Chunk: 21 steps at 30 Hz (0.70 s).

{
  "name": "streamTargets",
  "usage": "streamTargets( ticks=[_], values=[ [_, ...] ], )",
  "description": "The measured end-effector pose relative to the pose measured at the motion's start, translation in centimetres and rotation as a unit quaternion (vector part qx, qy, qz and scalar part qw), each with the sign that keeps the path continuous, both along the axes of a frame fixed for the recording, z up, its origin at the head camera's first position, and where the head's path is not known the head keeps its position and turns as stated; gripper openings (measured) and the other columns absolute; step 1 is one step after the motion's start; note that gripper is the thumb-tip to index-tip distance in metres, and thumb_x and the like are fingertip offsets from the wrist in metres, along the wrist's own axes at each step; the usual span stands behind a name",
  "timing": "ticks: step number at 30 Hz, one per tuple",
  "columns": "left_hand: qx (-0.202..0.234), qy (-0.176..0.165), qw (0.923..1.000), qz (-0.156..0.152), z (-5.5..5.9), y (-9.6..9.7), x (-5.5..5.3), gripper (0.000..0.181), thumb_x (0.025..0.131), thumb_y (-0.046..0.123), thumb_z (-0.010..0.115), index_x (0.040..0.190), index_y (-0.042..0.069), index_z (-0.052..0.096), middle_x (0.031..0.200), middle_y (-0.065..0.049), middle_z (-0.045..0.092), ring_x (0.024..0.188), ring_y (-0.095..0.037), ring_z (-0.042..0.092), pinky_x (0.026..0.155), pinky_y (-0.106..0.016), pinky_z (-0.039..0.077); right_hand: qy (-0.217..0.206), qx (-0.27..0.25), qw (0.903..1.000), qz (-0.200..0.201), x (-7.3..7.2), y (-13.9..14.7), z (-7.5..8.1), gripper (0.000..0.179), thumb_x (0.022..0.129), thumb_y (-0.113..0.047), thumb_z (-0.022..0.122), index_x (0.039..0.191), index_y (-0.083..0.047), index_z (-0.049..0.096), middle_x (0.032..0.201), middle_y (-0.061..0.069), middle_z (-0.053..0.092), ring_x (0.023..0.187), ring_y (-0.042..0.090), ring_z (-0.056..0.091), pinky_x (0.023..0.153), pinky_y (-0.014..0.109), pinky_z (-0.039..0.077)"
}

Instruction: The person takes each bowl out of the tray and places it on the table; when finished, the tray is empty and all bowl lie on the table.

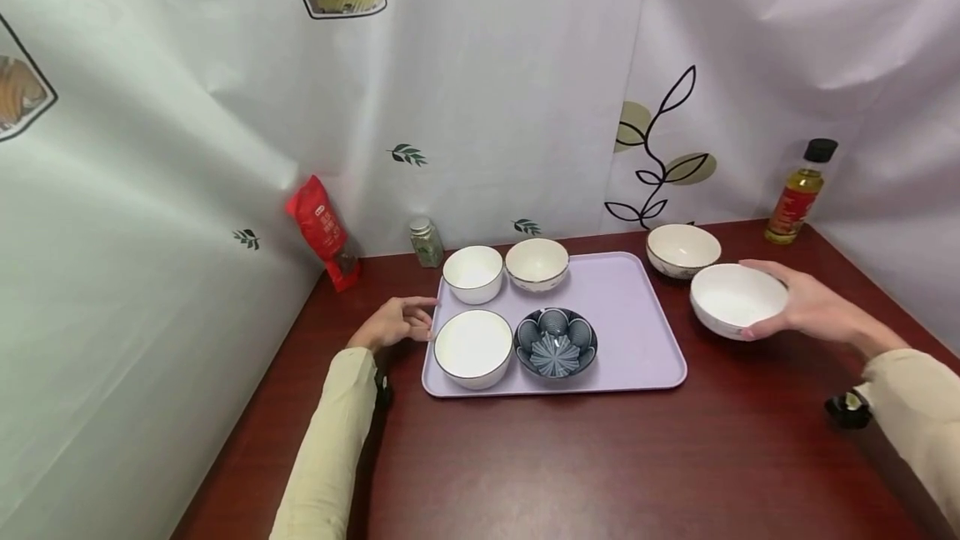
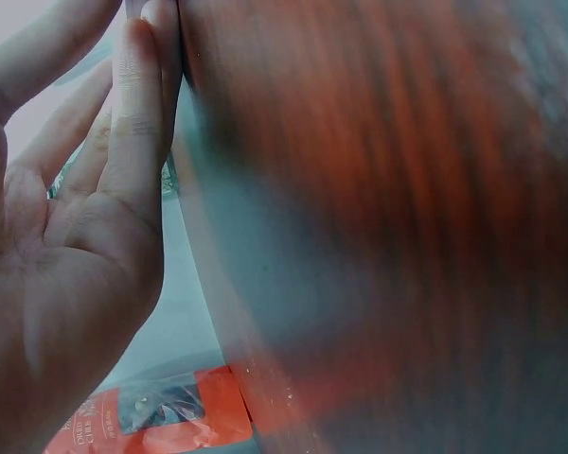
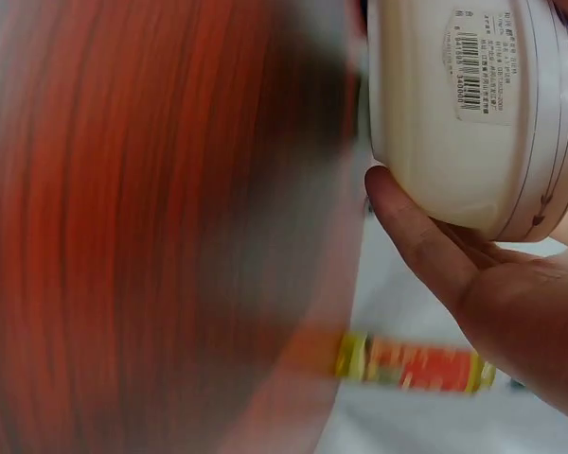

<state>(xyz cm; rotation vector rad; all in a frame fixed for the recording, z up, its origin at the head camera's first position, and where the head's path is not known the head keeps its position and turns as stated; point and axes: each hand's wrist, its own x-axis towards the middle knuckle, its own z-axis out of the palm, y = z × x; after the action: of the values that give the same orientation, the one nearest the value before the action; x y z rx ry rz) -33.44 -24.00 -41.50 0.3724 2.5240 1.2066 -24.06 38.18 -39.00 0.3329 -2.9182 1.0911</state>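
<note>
My right hand (image 1: pixel 806 302) grips a white bowl (image 1: pixel 738 300) by its side, thumb near the front and fingers round the back. In the right wrist view the bowl (image 3: pixel 454 104) shows its underside with a barcode label, held off the table. My left hand (image 1: pixel 393 323) rests at the left edge of the lilac tray (image 1: pixel 630 315), fingers fairly straight, tips at the rim. On the tray are a small white bowl (image 1: pixel 472 273), a cream bowl (image 1: pixel 537 265), a larger white bowl (image 1: pixel 473 348) and a dark blue patterned bowl (image 1: pixel 555 344).
Another cream bowl (image 1: pixel 682 250) stands right of the tray, just behind the held one. An oil bottle (image 1: pixel 797 198) is at the back right corner. A spice jar (image 1: pixel 426 242) and a red packet (image 1: pixel 324 232) stand at the back left, against the cloth-covered wall (image 1: pixel 510 107).
</note>
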Motion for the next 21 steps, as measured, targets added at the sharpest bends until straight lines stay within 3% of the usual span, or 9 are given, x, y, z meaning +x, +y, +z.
streamTargets(
  ticks=[3,5,8,11,12,17,19,21],
  values=[
    [-0.003,0.0,1.0,-0.001,0.0,0.0,-0.1,0.066,0.082,0.004,0.079,0.142,0.003,0.055,0.103,-0.018,0.072,0.089,-0.013,0.07,0.087,-0.03,0.059,-0.026,0.022,0.9992,-0.022,-0.4,2.1,0.0,0.101,0.074,-0.024,0.087,0.153,0.003,0.03,0.138,0.031,0.047,0.091,-0.017,0.039,0.075,0.014,0.037],
    [-0.002,0.0,1.0,-0.001,0.0,0.0,-0.1,0.066,0.081,0.004,0.079,0.142,0.003,0.055,0.102,-0.018,0.072,0.09,-0.014,0.071,0.087,-0.029,0.059,-0.048,0.037,0.9973,-0.042,-0.7,3.3,0.0,0.103,0.077,-0.028,0.085,0.154,0.005,0.025,0.14,0.034,0.043,0.095,-0.01,0.043,0.077,0.019,0.038],
    [0.002,0.004,1.0,-0.006,-0.2,0.0,-0.1,0.066,0.081,0.002,0.079,0.142,0.0,0.054,0.1,-0.016,0.072,0.09,-0.014,0.071,0.084,-0.027,0.058,-0.064,0.043,0.9944,-0.073,-1.5,4.5,0.0,0.109,0.079,-0.031,0.083,0.154,0.012,0.016,0.144,0.04,0.033,0.11,0.022,0.051,0.087,0.038,0.042],
    [0.009,0.005,0.9999,-0.008,-0.1,0.1,-0.1,0.066,0.081,-0.001,0.078,0.142,-0.001,0.053,0.097,-0.015,0.071,0.087,-0.012,0.07,0.081,-0.024,0.058,-0.063,0.021,0.9915,-0.112,-2.3,5.0,-0.3,0.113,0.08,-0.03,0.082,0.153,0.015,0.009,0.147,0.045,0.025,0.123,0.053,0.037,0.094,0.057,0.037],
    [0.009,0.007,0.9999,-0.009,-0.1,0.1,0.0,0.066,0.081,-0.001,0.078,0.142,-0.002,0.053,0.098,-0.017,0.071,0.087,-0.012,0.07,0.081,-0.024,0.058,-0.057,0.01,0.9905,-0.125,-2.6,5.0,-0.4,0.113,0.08,-0.03,0.082,0.153,0.015,0.008,0.147,0.046,0.024,0.124,0.055,0.035,0.095,0.053,0.037],
    [-0.004,0.006,1.0,-0.001,0.3,0.4,0.2,0.065,0.081,0.0,0.078,0.142,0.0,0.054,0.102,-0.02,0.072,0.089,-0.013,0.071,0.085,-0.029,0.059,-0.034,-0.026,0.9802,-0.194,-4.1,4.6,-1.0,0.113,0.083,-0.031,0.08,0.154,0.014,0.005,0.15,0.046,0.022,0.129,0.057,0.031,0.103,0.059,0.037],
    [-0.008,0.007,0.9999,0.001,0.3,0.4,0.1,0.065,0.081,0.0,0.078,0.142,0.0,0.054,0.102,-0.02,0.072,0.09,-0.014,0.072,0.086,-0.03,0.059,-0.034,-0.04,0.9744,-0.219,-4.6,4.3,-1.1,0.112,0.084,-0.033,0.079,0.155,0.013,0.005,0.151,0.045,0.021,0.132,0.057,0.029,0.108,0.069,0.029],
    [-0.009,0.009,0.9999,0.001,0.2,0.4,0.1,0.065,0.081,0.0,0.079,0.141,-0.001,0.054,0.102,-0.02,0.072,0.09,-0.015,0.072,0.086,-0.03,0.059,-0.034,-0.055,0.9688,-0.239,-5.1,3.9,-1.2,0.113,0.084,-0.034,0.079,0.155,0.012,0.004,0.151,0.044,0.022,0.132,0.056,0.029,0.109,0.068,0.03]
  ],
)
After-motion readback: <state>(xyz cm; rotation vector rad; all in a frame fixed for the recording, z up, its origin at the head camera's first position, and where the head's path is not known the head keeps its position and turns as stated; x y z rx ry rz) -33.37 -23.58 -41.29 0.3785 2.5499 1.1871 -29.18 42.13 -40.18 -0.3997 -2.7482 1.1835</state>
